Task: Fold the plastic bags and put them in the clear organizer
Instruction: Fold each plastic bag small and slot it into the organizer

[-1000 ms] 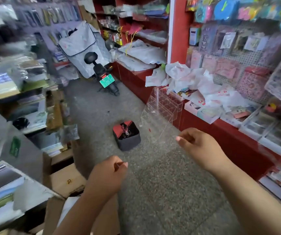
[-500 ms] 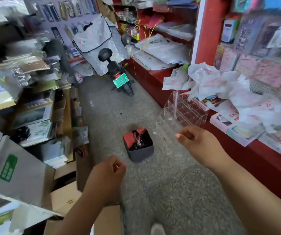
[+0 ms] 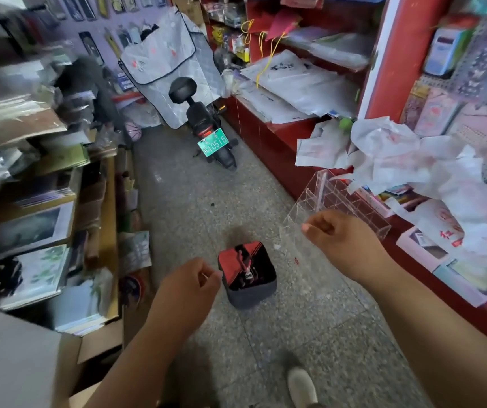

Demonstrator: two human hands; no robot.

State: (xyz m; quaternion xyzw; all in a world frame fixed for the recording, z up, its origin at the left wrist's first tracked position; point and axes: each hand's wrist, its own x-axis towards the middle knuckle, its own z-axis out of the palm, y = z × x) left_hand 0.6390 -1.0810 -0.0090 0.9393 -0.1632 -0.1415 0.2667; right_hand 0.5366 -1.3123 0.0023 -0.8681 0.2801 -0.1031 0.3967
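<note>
A thin clear plastic bag [image 3: 291, 251] with small red marks hangs in the air between my hands and is barely visible. My left hand [image 3: 189, 287] pinches its lower left edge with curled fingers. Higher and to the right, my right hand [image 3: 339, 240] pinches its other edge, just in front of the clear organizer [image 3: 339, 198]. The organizer, with several compartments, stands on the edge of the red counter [image 3: 268, 142]. A heap of crumpled white plastic bags [image 3: 413, 163] with red print lies on the counter behind it.
A red and black pouch [image 3: 248, 275] sits on the speckled floor below my hands. A parked scooter [image 3: 207, 125] under a grey cover stands at the far end of the aisle. Stacked goods and cardboard boxes [image 3: 30, 357] crowd the left side. My shoe [image 3: 301, 387] shows at the bottom.
My view has swung left and downward, so the counter and organizer sit further right. Both hands keep the same pinch on the bag. My shoe has come into view.
</note>
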